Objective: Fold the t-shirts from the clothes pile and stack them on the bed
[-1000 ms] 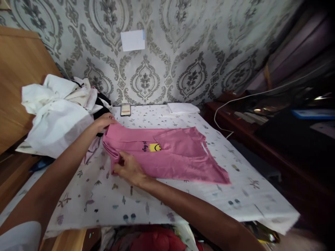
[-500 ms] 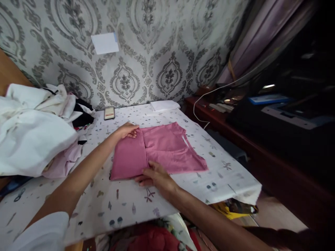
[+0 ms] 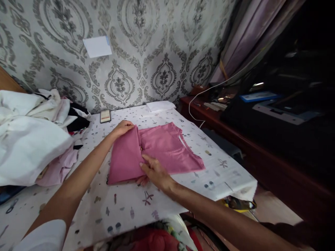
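Note:
A pink shirt [image 3: 170, 150] lies on the patterned white cloth of the table, its left part folded over toward the right in a broad flap. The neckline and a bit of white inside show at its right end. My left hand [image 3: 125, 127] pinches the far edge of the flap, its fingertips partly hidden by the cloth. At the near edge, my right hand [image 3: 157, 174] grips the flap's corner, some fingers on top and others tucked below. A small dark gap with a yellowish spot shows under the flap's lifted edge.
On the left is a heap of white, black and pale pink clothes [image 3: 31, 139]. A phone-like framed item [image 3: 105, 116] and a folded white cloth [image 3: 160, 106] lie by the wall. To the right stands a dark red cabinet [image 3: 199, 111] with a white cable [image 3: 190, 109] over its edge.
The flap's right edge is lifted a little and shifted left. My right hand has closed on its near corner and turned slightly. The whole view has shifted a little.

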